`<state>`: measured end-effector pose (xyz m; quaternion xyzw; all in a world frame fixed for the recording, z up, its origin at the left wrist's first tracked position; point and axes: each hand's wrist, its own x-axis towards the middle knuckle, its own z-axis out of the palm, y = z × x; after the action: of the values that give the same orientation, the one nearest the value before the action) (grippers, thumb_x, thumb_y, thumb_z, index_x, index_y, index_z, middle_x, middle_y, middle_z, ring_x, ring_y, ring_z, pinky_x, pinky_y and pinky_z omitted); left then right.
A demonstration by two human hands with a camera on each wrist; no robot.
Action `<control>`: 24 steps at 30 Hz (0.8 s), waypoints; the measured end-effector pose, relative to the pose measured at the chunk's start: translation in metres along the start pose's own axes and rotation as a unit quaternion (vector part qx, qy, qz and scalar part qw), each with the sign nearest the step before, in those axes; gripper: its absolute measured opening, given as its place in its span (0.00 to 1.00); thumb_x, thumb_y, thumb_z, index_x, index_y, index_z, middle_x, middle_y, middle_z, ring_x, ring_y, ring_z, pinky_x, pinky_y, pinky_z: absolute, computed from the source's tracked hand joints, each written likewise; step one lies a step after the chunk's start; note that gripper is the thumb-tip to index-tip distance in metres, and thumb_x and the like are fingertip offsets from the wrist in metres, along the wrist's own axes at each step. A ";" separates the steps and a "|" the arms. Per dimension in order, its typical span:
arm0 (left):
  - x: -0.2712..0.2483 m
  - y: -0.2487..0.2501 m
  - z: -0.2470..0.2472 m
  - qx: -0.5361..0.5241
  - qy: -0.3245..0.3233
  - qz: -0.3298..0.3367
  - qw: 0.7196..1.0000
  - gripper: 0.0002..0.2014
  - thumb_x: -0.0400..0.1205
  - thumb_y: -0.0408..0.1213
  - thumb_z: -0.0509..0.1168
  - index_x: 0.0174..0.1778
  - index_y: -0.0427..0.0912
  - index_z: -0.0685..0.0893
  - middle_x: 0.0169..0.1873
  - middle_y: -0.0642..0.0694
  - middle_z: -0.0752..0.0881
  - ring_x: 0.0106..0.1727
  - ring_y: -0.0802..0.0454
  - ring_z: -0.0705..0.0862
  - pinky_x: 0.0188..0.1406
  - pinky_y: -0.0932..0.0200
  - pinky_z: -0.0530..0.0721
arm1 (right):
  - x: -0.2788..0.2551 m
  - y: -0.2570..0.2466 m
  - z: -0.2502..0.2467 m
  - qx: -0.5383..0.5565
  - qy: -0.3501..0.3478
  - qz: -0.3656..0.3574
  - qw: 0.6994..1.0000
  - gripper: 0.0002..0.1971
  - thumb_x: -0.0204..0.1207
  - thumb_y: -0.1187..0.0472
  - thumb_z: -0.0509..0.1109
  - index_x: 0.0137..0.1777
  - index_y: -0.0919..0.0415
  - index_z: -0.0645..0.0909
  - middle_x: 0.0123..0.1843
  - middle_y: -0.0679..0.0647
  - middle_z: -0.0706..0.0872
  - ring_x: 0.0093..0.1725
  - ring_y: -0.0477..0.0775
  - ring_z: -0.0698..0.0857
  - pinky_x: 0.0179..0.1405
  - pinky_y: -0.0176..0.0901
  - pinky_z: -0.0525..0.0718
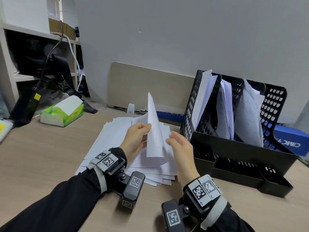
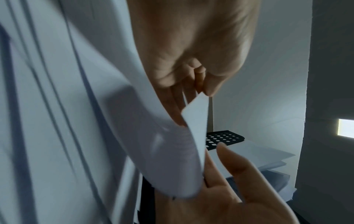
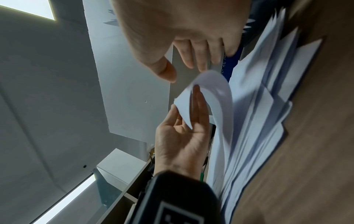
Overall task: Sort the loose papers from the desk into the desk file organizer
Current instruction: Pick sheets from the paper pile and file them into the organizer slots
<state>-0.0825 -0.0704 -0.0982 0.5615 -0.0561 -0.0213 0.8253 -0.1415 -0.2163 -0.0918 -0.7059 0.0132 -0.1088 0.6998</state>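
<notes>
I'm mid-pickup: my left hand (image 1: pixel 137 139) pinches a curled white paper sheet (image 1: pixel 154 131) above the loose white paper pile (image 1: pixel 117 136); my right hand (image 1: pixel 182 148), fingers relaxed, seemingly empty, must take it toward the black perforated plastic file organizer (image 1: pixel 234 148).

Soft, even indoor light fills the head view, with faint shadows on the bench (image 1: pixel 50 156) and bowed edges. Both wrist views are dimmer, motion-blurred at the papers (image 3: pixel 258 121); a ceiling panel (image 3: pixel 32 9) glares bright.
</notes>
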 end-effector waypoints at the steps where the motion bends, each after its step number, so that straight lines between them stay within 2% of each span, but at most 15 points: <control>1: -0.001 0.001 0.002 -0.023 -0.022 -0.003 0.999 0.10 0.89 0.36 0.61 0.43 0.38 0.78 0.43 0.39 0.87 0.41 0.46 0.88 0.43 0.51 0.88 | -0.001 0.000 0.002 0.003 -0.016 0.009 1.000 0.17 0.83 0.64 0.67 0.71 0.55 0.81 0.65 0.47 0.86 0.57 0.35 0.84 0.51 0.27 0.79; 2: -0.002 0.003 0.002 -0.052 -0.046 -0.011 0.998 0.09 0.90 0.36 0.60 0.45 0.38 0.79 0.45 0.38 0.88 0.44 0.45 0.88 0.45 0.50 0.89 | -0.001 0.001 0.004 0.008 -0.030 0.020 0.999 0.13 0.84 0.61 0.67 0.66 0.53 0.83 0.58 0.46 0.88 0.51 0.34 0.86 0.45 0.27 0.81; 3: -0.003 0.005 0.003 -0.080 -0.069 -0.018 0.994 0.09 0.90 0.36 0.59 0.47 0.37 0.80 0.47 0.37 0.89 0.46 0.44 0.89 0.47 0.49 0.90 | -0.001 0.001 0.006 0.010 -0.040 0.030 0.999 0.12 0.84 0.56 0.68 0.65 0.51 0.83 0.55 0.47 0.90 0.50 0.38 0.88 0.42 0.31 0.83; 5: -0.004 0.011 0.000 -0.128 -0.096 -0.023 0.987 0.09 0.90 0.36 0.58 0.50 0.36 0.81 0.49 0.37 0.90 0.50 0.43 0.90 0.51 0.48 0.90 | 0.000 0.003 0.008 0.040 -0.037 0.064 0.996 0.17 0.82 0.45 0.69 0.68 0.51 0.81 0.57 0.51 0.91 0.54 0.50 0.91 0.45 0.42 0.86; 7: -0.003 0.018 -0.003 -0.147 -0.100 -0.013 0.984 0.09 0.89 0.35 0.58 0.50 0.37 0.81 0.49 0.39 0.90 0.51 0.45 0.89 0.54 0.47 0.88 | 0.003 0.005 0.008 0.095 -0.025 0.103 0.990 0.23 0.80 0.39 0.69 0.69 0.50 0.81 0.57 0.52 0.92 0.55 0.53 0.92 0.51 0.49 0.88; 8: -0.001 0.020 -0.005 -0.145 -0.095 -0.005 0.985 0.09 0.89 0.35 0.58 0.48 0.38 0.81 0.46 0.41 0.90 0.49 0.46 0.88 0.53 0.49 0.88 | 0.003 0.004 0.006 0.116 -0.020 0.122 0.986 0.23 0.79 0.38 0.69 0.69 0.49 0.81 0.57 0.53 0.92 0.54 0.53 0.92 0.51 0.49 0.88; 10: 0.001 0.022 -0.008 -0.136 -0.080 0.003 0.987 0.10 0.90 0.35 0.57 0.45 0.39 0.79 0.41 0.45 0.89 0.45 0.50 0.87 0.50 0.52 0.87 | 0.002 0.005 0.002 0.153 -0.018 0.150 0.976 0.24 0.80 0.38 0.68 0.69 0.51 0.80 0.56 0.56 0.93 0.52 0.55 0.93 0.48 0.48 0.89; 12: 0.002 0.019 -0.011 -0.126 -0.065 0.000 0.990 0.11 0.90 0.35 0.57 0.42 0.40 0.78 0.37 0.46 0.88 0.42 0.51 0.85 0.49 0.52 0.84 | 0.000 0.005 -0.002 0.187 -0.024 0.167 0.968 0.30 0.79 0.39 0.69 0.74 0.55 0.75 0.50 0.58 0.93 0.49 0.56 0.93 0.42 0.47 0.89; 14: 0.003 0.017 -0.012 -0.112 -0.055 -0.008 0.992 0.12 0.90 0.35 0.57 0.41 0.40 0.78 0.35 0.47 0.88 0.40 0.51 0.85 0.45 0.53 0.84 | 0.000 0.006 -0.004 0.213 -0.028 0.178 0.960 0.35 0.78 0.40 0.71 0.80 0.55 0.67 0.47 0.60 0.93 0.49 0.58 0.92 0.43 0.50 0.89; 15: 0.002 0.017 -0.011 -0.107 -0.054 -0.012 0.993 0.11 0.89 0.35 0.57 0.42 0.40 0.79 0.35 0.46 0.88 0.39 0.50 0.85 0.44 0.53 0.84 | 0.000 0.007 -0.004 0.223 -0.028 0.186 0.956 0.38 0.77 0.40 0.72 0.82 0.54 0.64 0.48 0.62 0.91 0.50 0.60 0.91 0.45 0.52 0.89; 17: 0.002 0.018 -0.013 -0.113 -0.059 -0.026 0.992 0.10 0.89 0.36 0.58 0.44 0.40 0.80 0.38 0.44 0.88 0.41 0.47 0.86 0.45 0.50 0.86 | 0.001 0.007 -0.003 0.235 -0.029 0.206 0.950 0.40 0.77 0.40 0.72 0.83 0.55 0.61 0.54 0.65 0.88 0.54 0.62 0.90 0.50 0.55 0.89; 19: 0.001 0.019 -0.017 -0.143 -0.072 -0.050 0.986 0.09 0.89 0.38 0.59 0.49 0.40 0.83 0.45 0.41 0.89 0.46 0.42 0.88 0.55 0.42 0.86 | 0.001 0.008 -0.003 0.249 -0.038 0.224 0.941 0.40 0.76 0.40 0.72 0.82 0.56 0.63 0.57 0.66 0.86 0.56 0.64 0.89 0.50 0.56 0.89; 21: 0.000 0.023 -0.018 -0.169 -0.100 -0.073 0.978 0.12 0.88 0.41 0.61 0.61 0.40 0.84 0.57 0.38 0.88 0.56 0.37 0.87 0.65 0.34 0.82 | 0.003 0.008 -0.002 0.260 -0.045 0.234 0.936 0.39 0.75 0.40 0.74 0.80 0.57 0.65 0.59 0.67 0.86 0.57 0.65 0.89 0.48 0.56 0.89; 23: -0.002 0.027 -0.015 -0.184 -0.134 -0.082 0.970 0.17 0.86 0.43 0.63 0.69 0.41 0.82 0.63 0.37 0.86 0.62 0.36 0.85 0.67 0.33 0.81 | 0.006 0.011 -0.002 0.265 -0.046 0.241 0.933 0.41 0.72 0.39 0.76 0.79 0.57 0.66 0.62 0.68 0.86 0.57 0.65 0.90 0.48 0.56 0.89; 24: -0.003 0.030 -0.013 -0.182 -0.145 -0.076 0.970 0.16 0.85 0.43 0.63 0.66 0.40 0.83 0.61 0.38 0.87 0.60 0.38 0.86 0.65 0.36 0.83 | 0.007 0.013 -0.002 0.269 -0.050 0.241 0.931 0.43 0.70 0.37 0.78 0.79 0.58 0.67 0.64 0.68 0.86 0.58 0.65 0.90 0.47 0.56 0.89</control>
<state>-0.0853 -0.0474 -0.0754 0.3958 -0.1279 -0.1751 0.8924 -0.1332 -0.2201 -0.1042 -0.4712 0.1181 0.0994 0.8684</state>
